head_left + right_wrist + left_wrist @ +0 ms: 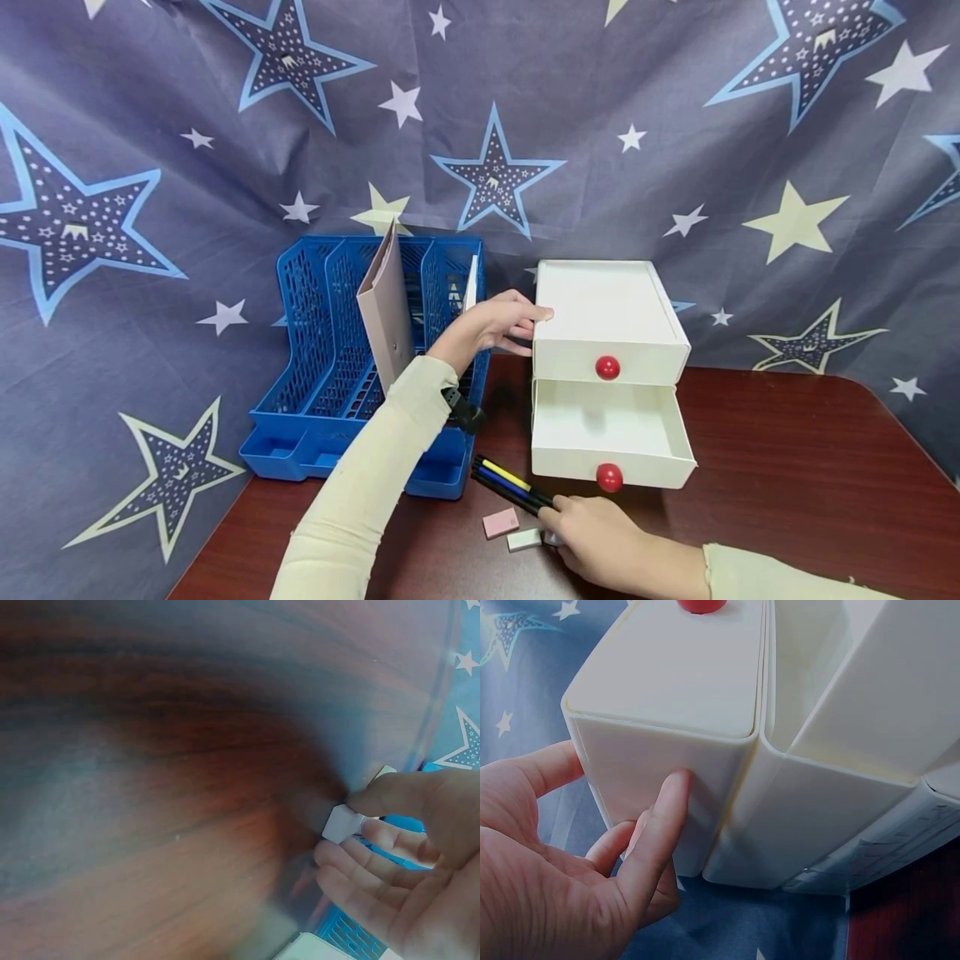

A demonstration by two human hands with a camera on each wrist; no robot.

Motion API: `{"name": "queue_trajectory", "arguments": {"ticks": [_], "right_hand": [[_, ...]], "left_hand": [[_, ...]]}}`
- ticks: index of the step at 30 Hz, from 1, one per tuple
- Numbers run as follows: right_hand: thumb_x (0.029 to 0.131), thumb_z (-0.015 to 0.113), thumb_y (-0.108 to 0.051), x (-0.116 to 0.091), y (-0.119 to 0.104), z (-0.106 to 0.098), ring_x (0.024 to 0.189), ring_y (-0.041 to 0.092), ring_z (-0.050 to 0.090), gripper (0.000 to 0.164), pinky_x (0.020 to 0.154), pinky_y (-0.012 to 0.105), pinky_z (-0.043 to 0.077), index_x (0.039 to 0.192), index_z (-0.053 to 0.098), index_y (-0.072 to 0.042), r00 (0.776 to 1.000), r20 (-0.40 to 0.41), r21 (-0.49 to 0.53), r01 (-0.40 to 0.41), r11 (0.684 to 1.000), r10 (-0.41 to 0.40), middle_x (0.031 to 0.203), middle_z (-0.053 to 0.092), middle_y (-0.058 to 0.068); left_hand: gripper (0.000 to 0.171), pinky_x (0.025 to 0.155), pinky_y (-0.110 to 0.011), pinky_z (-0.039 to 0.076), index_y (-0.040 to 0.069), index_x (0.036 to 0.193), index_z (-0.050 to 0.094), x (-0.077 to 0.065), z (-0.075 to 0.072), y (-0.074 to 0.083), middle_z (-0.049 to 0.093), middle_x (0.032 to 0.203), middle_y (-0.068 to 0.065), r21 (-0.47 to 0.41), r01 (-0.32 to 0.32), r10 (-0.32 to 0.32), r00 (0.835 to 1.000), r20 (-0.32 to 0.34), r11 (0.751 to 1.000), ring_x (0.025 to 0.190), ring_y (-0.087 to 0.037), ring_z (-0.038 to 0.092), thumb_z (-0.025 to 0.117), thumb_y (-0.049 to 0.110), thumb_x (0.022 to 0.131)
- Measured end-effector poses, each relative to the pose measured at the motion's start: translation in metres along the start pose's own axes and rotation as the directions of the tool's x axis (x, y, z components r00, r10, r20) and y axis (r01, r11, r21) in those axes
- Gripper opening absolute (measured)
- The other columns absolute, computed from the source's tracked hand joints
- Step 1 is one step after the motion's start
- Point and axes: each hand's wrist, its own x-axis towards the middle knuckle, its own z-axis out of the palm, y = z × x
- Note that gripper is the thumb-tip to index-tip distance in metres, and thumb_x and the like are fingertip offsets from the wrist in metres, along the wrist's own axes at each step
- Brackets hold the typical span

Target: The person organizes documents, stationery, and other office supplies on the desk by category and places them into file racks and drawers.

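Right hand: pinching a small white piece low in front of the drawers; a loose pinch could drop it.
Pens: by those fingers, contact unclear; a nudge might scatter them.
Left hand: fingers resting, unclenched, against the drawer unit; pushing hard could shift it.
Lower drawer: sticks out; a rising hand may bump it.
Nearby: 2 erasers, 1 blue rack.

1. A dark reddish-brown wood-grain table carried everything, its far right corner rounded
2. A blue plastic file organizer stood towards the left
3. To its right stood a white drawer unit, its lower drawer pulled out
4. Nearer the front, a pink eraser and a white eraser lay side by side
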Motion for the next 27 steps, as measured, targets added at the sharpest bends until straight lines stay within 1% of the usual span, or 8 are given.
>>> {"name": "queue_trajectory", "arguments": {"ticks": [4, 8, 11, 13, 16, 19, 22, 27], "right_hand": [[0.080, 0.083, -0.018, -0.005, 0.001, -0.002, 0.060, 0.008, 0.055, 0.023, 0.046, 0.025, 0.040, 0.085, 0.061, -0.020, 1.000, -0.007, -0.019, 0.021, 1.000, -0.021, 0.071, 0.055, -0.008], [0.079, 0.084, -0.023, -0.011, 0.002, -0.001, 0.060, 0.009, 0.056, 0.025, 0.043, 0.023, 0.037, 0.086, 0.060, -0.020, 0.989, -0.080, -0.109, 0.118, 0.987, -0.127, 0.074, 0.055, -0.007], [0.075, 0.085, -0.025, -0.014, 0.003, 0.004, 0.061, 0.009, 0.055, 0.030, 0.042, 0.021, 0.034, 0.088, 0.059, -0.020, 0.960, -0.143, -0.202, 0.209, 0.957, -0.240, 0.078, 0.056, -0.006], [0.074, 0.084, -0.024, -0.016, 0.005, 0.008, 0.064, 0.009, 0.055, 0.029, 0.042, 0.020, 0.032, 0.089, 0.060, -0.020, 0.937, -0.158, -0.268, 0.263, 0.927, -0.312, 0.081, 0.056, -0.005], [0.073, 0.076, -0.020, -0.018, 0.009, 0.012, 0.070, 0.009, 0.054, 0.025, 0.045, 0.019, 0.032, 0.094, 0.062, -0.020, 0.909, -0.141, -0.358, 0.323, 0.876, -0.393, 0.085, 0.057, -0.005], [0.074, 0.067, -0.019, -0.019, 0.013, 0.014, 0.074, 0.010, 0.053, 0.024, 0.047, 0.017, 0.032, 0.098, 0.063, -0.020, 0.887, -0.116, -0.426, 0.362, 0.829, -0.447, 0.088, 0.057, -0.005], [0.076, 0.064, -0.019, -0.020, 0.014, 0.013, 0.075, 0.010, 0.053, 0.023, 0.049, 0.017, 0.031, 0.099, 0.061, -0.020, 0.877, -0.104, -0.451, 0.379, 0.808, -0.470, 0.090, 0.057, -0.005], [0.074, 0.066, -0.019, -0.018, 0.013, 0.011, 0.075, 0.010, 0.053, 0.021, 0.050, 0.018, 0.031, 0.094, 0.057, -0.021, 0.875, -0.087, -0.460, 0.389, 0.799, -0.476, 0.088, 0.056, -0.006]], "left_hand": [[0.026, 0.097, -0.052, 0.058, 0.009, 0.106, 0.055, 0.000, 0.000, 0.001, 0.066, 0.106, -0.010, 0.006, -0.001, 0.001, 1.000, 0.004, 1.000, 0.094, -0.020, 0.066, 0.071, 0.027, 0.097], [0.028, 0.087, -0.045, 0.063, 0.009, 0.108, 0.055, 0.000, 0.000, 0.001, 0.067, 0.108, -0.010, 0.024, -0.002, 0.002, 1.000, 0.001, 1.000, 0.095, -0.020, 0.066, 0.071, 0.029, 0.097], [0.030, 0.080, -0.041, 0.065, 0.009, 0.112, 0.054, 0.000, 0.000, 0.001, 0.066, 0.112, -0.011, 0.029, 0.000, 0.000, 1.000, -0.001, 1.000, 0.096, -0.021, 0.065, 0.071, 0.029, 0.097], [0.033, 0.079, -0.041, 0.065, 0.009, 0.114, 0.052, 0.000, -0.001, 0.001, 0.064, 0.114, -0.012, 0.028, 0.001, -0.001, 1.000, -0.006, 1.000, 0.098, -0.022, 0.065, 0.071, 0.030, 0.097], [0.037, 0.081, -0.042, 0.065, 0.010, 0.118, 0.049, 0.000, -0.001, 0.001, 0.062, 0.117, -0.014, 0.023, 0.001, -0.001, 1.000, -0.013, 1.000, 0.099, -0.023, 0.064, 0.072, 0.030, 0.097], [0.038, 0.082, -0.042, 0.064, 0.009, 0.119, 0.048, 0.000, 0.000, 0.001, 0.062, 0.120, -0.015, 0.025, -0.001, 0.001, 1.000, -0.011, 1.000, 0.100, -0.023, 0.064, 0.071, 0.029, 0.097], [0.037, 0.080, -0.041, 0.065, 0.009, 0.119, 0.049, 0.000, 0.000, 0.000, 0.063, 0.122, -0.015, 0.028, -0.003, 0.003, 1.000, -0.007, 1.000, 0.102, -0.023, 0.065, 0.071, 0.029, 0.098], [0.035, 0.078, -0.039, 0.065, 0.010, 0.118, 0.049, -0.001, 0.000, 0.000, 0.062, 0.120, -0.014, 0.027, -0.001, 0.001, 1.000, -0.006, 1.000, 0.102, -0.024, 0.064, 0.070, 0.029, 0.098]]}}
